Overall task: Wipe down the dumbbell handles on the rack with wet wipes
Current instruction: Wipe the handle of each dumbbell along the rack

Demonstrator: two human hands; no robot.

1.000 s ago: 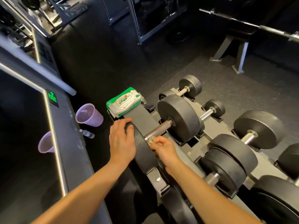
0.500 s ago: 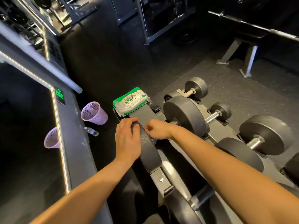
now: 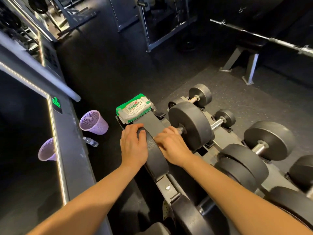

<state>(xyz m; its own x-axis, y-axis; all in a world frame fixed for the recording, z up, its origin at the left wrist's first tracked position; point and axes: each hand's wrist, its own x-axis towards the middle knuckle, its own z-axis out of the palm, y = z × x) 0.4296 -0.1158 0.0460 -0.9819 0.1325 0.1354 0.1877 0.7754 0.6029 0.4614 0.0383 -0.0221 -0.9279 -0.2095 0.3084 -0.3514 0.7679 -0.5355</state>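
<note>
Floor (image 3: 118, 73) dark rubber | rack (image 3: 165, 184) grey steel | left grip (image 3: 133, 146) clasps dumbbell plate (image 3: 155, 156) | right grip (image 3: 172, 146) wraps handle (image 3: 180, 130)

Dim gym: dark rubber floor (image 3: 118, 73), wall mirror (image 3: 22, 129) (glowing edge strip), lilac mesh bin (image 3: 94, 123).

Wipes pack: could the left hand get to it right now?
Probably yes. The left hand holds the near plate, and the wipes pack lies just beyond it at the end of the rack, with nothing between them.
</note>
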